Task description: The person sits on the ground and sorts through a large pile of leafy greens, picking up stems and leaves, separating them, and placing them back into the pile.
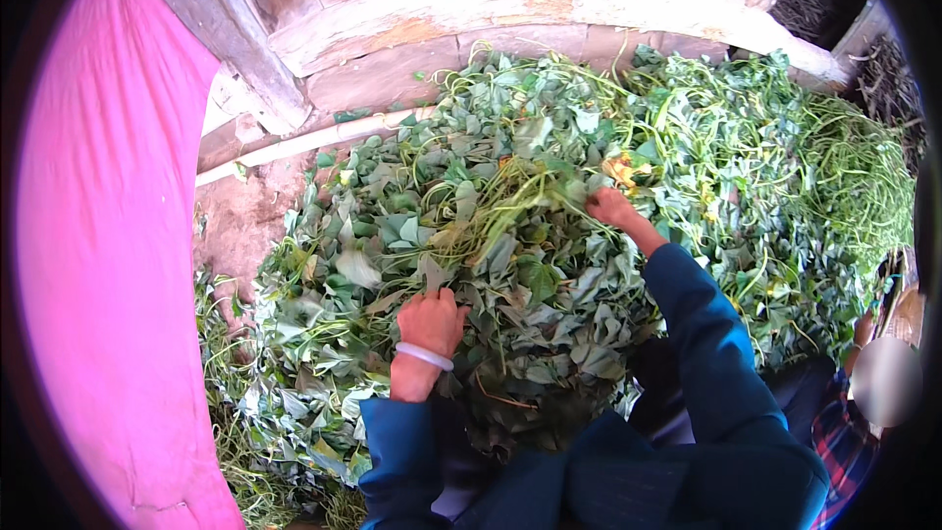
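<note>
A big heap of green leafy vines (549, 294) spreads in front of me, with heart-shaped leaves and long pale stems. My right hand (612, 206) is closed on the end of a bunch of vine stems (515, 201), held above the heap and slightly blurred. Those stems trail leftward and down toward my left hand (432, 324). That hand, with a pale bangle (425, 356) on its wrist, is closed at the vines' lower end; its fingertips are partly hidden among leaves.
Pink cloth (108, 265) hangs along the left side. Behind the heap stand a weathered wooden panel (520, 15) and post (231, 29), with a pale pole (304, 142) on the ground. Bare earth (250, 221) shows at left. Another person's plaid sleeve (844, 437) is at lower right.
</note>
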`<state>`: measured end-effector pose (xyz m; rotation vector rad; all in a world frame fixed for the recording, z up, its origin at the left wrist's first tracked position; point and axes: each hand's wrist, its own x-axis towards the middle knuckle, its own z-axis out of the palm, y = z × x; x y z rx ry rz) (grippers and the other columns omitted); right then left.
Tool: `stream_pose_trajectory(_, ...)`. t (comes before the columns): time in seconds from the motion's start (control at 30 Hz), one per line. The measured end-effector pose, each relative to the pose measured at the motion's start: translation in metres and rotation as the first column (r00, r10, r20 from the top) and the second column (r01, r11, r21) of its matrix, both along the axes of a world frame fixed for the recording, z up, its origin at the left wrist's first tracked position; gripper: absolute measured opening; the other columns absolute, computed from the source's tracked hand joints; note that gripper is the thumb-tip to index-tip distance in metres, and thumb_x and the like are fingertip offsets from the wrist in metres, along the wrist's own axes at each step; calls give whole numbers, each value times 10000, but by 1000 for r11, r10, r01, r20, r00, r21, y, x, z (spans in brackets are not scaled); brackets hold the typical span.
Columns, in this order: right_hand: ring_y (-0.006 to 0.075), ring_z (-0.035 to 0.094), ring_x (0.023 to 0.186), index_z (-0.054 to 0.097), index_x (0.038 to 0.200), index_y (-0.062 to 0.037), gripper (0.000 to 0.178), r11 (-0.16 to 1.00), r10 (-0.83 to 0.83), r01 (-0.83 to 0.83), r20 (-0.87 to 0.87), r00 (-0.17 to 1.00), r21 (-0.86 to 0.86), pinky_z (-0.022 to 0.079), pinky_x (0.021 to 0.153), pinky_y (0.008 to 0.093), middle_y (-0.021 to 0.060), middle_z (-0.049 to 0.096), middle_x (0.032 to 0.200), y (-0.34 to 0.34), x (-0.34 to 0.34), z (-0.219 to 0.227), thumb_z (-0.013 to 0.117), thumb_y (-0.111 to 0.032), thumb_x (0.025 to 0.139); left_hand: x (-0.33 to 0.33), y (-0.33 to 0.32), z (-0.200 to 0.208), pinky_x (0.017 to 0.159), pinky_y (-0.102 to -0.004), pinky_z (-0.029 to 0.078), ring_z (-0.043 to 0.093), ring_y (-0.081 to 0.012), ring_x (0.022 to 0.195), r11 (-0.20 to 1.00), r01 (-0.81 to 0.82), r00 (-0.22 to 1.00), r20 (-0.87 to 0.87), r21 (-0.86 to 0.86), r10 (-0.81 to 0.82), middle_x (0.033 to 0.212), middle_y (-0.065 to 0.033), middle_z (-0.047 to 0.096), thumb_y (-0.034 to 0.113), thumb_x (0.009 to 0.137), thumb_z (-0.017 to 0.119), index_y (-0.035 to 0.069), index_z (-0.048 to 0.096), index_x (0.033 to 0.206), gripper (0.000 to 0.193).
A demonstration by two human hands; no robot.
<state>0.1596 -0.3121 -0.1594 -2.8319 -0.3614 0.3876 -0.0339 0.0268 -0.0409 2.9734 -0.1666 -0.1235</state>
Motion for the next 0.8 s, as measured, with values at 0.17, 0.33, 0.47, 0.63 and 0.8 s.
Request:
stream_pose_trajectory(0.17,316,577,899,589,901,-29,308,986,40,-56,-104,994,-154,471,740,412,187,602,891,-2,15,-108,529,-304,775,-10,-14,-3,610,-372,461,577,-261,717,994,59,997,35,88,-62,752,-84,584,307,694,660,74,544,887,325)
stream_pose_trajectory(0.33,314,526,964,569,990,-40,268,873,-11,237,-469,883,426,441,742,389,181,557,1052,7,7,-171,453,-239,853,-12,-23,-8,647,-337,451,555,-230,761,988,121,992,-54,92,-117,801,-57,573,290,693,659,80,532,995,389)
stream_pose_trajectory(0.47,332,537,922,554,1038,-44,275,390,210,555,-658,724,735,438,721,391,189,553,1065,-14,-48,-160,465,-215,841,-11,-22,-2,657,-328,445,546,-220,769,993,90,993,-87,78,-83,816,-50,568,280,690,661,75,529,1033,421)
stream_pose_trajectory(0.63,323,551,899,555,1036,-40,269,926,174,-9,-407,897,377,445,714,386,190,565,1036,-1,-24,-234,494,-192,822,-10,-27,-4,657,-327,444,547,-218,763,990,119,989,-101,73,-112,815,-47,568,277,686,664,79,528,1048,435)
stream_pose_trajectory(0.8,314,565,876,556,1034,-35,269,966,209,-184,-133,969,180,451,706,380,192,578,1007,11,-3,-286,522,-168,802,-10,-30,-4,649,-327,444,552,-219,760,990,136,986,-108,48,-130,820,-47,573,284,678,667,85,531,1046,440)
